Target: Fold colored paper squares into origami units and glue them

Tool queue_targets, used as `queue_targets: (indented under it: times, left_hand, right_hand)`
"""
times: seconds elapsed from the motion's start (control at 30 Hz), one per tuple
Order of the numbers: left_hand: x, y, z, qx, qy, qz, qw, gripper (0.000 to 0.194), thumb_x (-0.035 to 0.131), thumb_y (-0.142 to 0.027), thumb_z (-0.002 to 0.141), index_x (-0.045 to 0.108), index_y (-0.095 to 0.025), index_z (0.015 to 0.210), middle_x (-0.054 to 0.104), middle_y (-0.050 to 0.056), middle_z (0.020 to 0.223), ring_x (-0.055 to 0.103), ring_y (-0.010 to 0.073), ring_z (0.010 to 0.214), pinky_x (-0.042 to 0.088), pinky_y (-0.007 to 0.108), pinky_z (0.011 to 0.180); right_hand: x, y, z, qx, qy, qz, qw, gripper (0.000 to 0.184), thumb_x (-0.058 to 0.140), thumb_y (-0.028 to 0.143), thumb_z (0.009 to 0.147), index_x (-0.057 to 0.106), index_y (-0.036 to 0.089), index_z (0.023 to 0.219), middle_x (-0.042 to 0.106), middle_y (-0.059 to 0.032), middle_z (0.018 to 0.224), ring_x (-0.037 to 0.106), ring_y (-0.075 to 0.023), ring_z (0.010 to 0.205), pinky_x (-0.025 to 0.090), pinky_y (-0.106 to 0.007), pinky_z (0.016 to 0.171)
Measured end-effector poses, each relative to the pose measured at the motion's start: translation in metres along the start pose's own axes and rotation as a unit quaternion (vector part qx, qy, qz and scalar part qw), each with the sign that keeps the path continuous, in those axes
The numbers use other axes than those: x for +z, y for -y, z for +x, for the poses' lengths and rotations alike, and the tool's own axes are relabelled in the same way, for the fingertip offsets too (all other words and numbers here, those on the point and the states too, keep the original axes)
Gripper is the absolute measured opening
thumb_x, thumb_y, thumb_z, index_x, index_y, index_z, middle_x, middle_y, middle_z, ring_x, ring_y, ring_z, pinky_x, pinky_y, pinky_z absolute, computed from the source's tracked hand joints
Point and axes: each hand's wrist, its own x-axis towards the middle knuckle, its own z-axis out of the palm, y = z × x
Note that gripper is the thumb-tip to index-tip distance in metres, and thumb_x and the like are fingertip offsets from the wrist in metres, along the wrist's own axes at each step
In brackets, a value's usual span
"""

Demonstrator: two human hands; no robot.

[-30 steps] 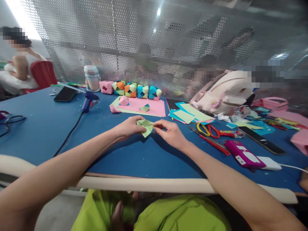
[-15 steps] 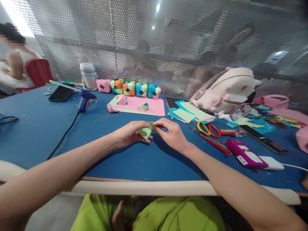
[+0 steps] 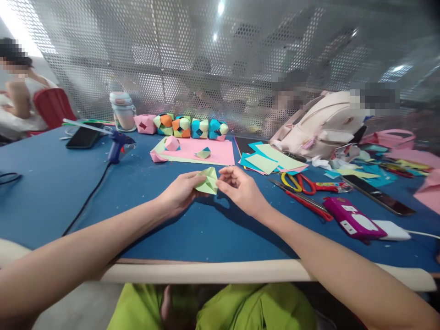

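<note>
Between thumb and fingers, my left hand (image 3: pixel 181 191) grips a small piece of light green folded paper (image 3: pixel 209 182), its creased, partly unfolded face turned up. My right hand (image 3: pixel 240 189) is just at the paper's right edge, fingers curled, with a gap between thumb and index finger; whether the thumb touches the edge I cannot tell. Beyond the hands, a pink sheet (image 3: pixel 220 150) carries a pink folded paper piece (image 3: pixel 172 143) and a green and blue one (image 3: pixel 203 153). Another pink folded piece (image 3: pixel 158 156) lies at its left corner.
Several folded paper balls (image 3: pixel 181 127) line the back, near a bottle (image 3: pixel 123 111). A glue gun (image 3: pixel 118 145) stands at left, its cord trailing forward. To the right are paper sheets (image 3: pixel 263 162), scissors (image 3: pixel 302 185), a phone (image 3: pixel 380 195), a purple power bank (image 3: pixel 352 219) and a backpack (image 3: pixel 326 123).
The green paper has turned from a folded triangle with its point down to a more opened, creased shape. My right fingers have parted from their pinch at its edge.
</note>
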Motion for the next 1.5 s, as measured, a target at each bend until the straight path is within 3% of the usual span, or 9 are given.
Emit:
queue_targets:
  times: [0.1, 0.37, 0.63, 0.83, 0.97, 1.1, 1.27, 1.5]
  left_hand:
    - [0.003, 0.001, -0.002, 0.014, -0.008, -0.003, 1.0, 0.008, 0.066, -0.015, 0.072, 0.069, -0.008, 0.076, 0.066, 0.007, 0.075, 0.061, 0.0141, 0.069, 0.052, 0.026, 0.066]
    - [0.008, 0.0, -0.008, -0.003, -0.008, 0.004, 1.0, 0.019, 0.064, -0.032, 0.076, 0.066, -0.013, 0.077, 0.065, 0.006, 0.076, 0.062, 0.0186, 0.074, 0.052, 0.029, 0.065]
    - [0.003, 0.002, -0.008, 0.05, -0.013, 0.038, 0.998, 0.016, 0.068, -0.032, 0.069, 0.064, -0.016, 0.065, 0.064, 0.002, 0.069, 0.055, 0.0131, 0.065, 0.045, 0.022, 0.062]
    - [0.001, 0.0, -0.009, 0.057, -0.011, 0.056, 0.997, 0.022, 0.071, -0.034, 0.067, 0.067, -0.015, 0.076, 0.064, 0.002, 0.075, 0.058, 0.0138, 0.069, 0.047, 0.025, 0.067]
    - [0.0, -0.001, -0.009, 0.061, -0.025, 0.066, 0.996, 0.026, 0.074, -0.036, 0.064, 0.065, -0.013, 0.071, 0.059, 0.0, 0.067, 0.052, 0.0103, 0.062, 0.042, 0.022, 0.06]
    - [-0.003, 0.0, -0.008, 0.069, -0.024, 0.087, 0.994, 0.026, 0.074, -0.037, 0.065, 0.064, -0.013, 0.069, 0.056, -0.002, 0.063, 0.047, 0.0091, 0.058, 0.037, 0.021, 0.055]
    - [-0.005, 0.001, -0.007, 0.08, -0.007, 0.11, 0.991, 0.028, 0.072, -0.039, 0.067, 0.066, -0.013, 0.074, 0.06, 0.001, 0.069, 0.052, 0.0115, 0.063, 0.04, 0.023, 0.06]
    - [-0.008, 0.002, -0.007, 0.097, -0.029, 0.174, 0.98, 0.029, 0.068, -0.041, 0.071, 0.067, -0.012, 0.071, 0.059, 0.0, 0.064, 0.048, 0.0101, 0.058, 0.036, 0.022, 0.055]
  right_hand:
    - [0.004, 0.0, -0.002, 0.026, 0.007, -0.018, 0.999, 0.025, 0.064, 0.035, 0.076, 0.054, 0.018, 0.091, 0.062, -0.0021, 0.078, 0.059, -0.0127, 0.065, 0.05, -0.026, 0.059]
    - [0.001, 0.003, -0.001, -0.017, -0.008, -0.041, 0.999, 0.01, 0.056, 0.024, 0.081, 0.058, 0.017, 0.087, 0.064, -0.0013, 0.075, 0.058, -0.0125, 0.064, 0.049, -0.026, 0.062]
    - [0.002, 0.007, -0.002, -0.081, 0.002, -0.075, 0.994, 0.013, 0.054, 0.019, 0.085, 0.064, 0.017, 0.092, 0.063, -0.0023, 0.082, 0.058, -0.0116, 0.069, 0.049, -0.025, 0.066]
    - [0.002, 0.003, -0.002, -0.108, 0.01, -0.084, 0.991, 0.018, 0.053, 0.017, 0.087, 0.065, 0.018, 0.1, 0.061, -0.0018, 0.081, 0.057, -0.0117, 0.071, 0.048, -0.024, 0.067]
    - [0.001, 0.002, -0.002, -0.133, 0.03, -0.077, 0.988, 0.019, 0.052, 0.016, 0.089, 0.065, 0.018, 0.102, 0.061, -0.0032, 0.085, 0.058, -0.0125, 0.077, 0.048, -0.024, 0.069]
    - [0.0, 0.001, -0.002, -0.148, 0.045, -0.075, 0.985, 0.02, 0.051, 0.014, 0.089, 0.065, 0.017, 0.103, 0.062, -0.0044, 0.089, 0.059, -0.0118, 0.079, 0.048, -0.024, 0.07]
    - [0.001, 0.0, -0.003, -0.163, 0.043, -0.09, 0.982, 0.027, 0.051, 0.013, 0.09, 0.064, 0.017, 0.113, 0.061, -0.0044, 0.088, 0.057, -0.0115, 0.077, 0.048, -0.023, 0.07]
    - [0.001, 0.0, -0.004, -0.207, 0.064, -0.112, 0.97, 0.034, 0.046, 0.01, 0.091, 0.062, 0.019, 0.12, 0.062, -0.0064, 0.092, 0.059, -0.0127, 0.083, 0.049, -0.025, 0.074]
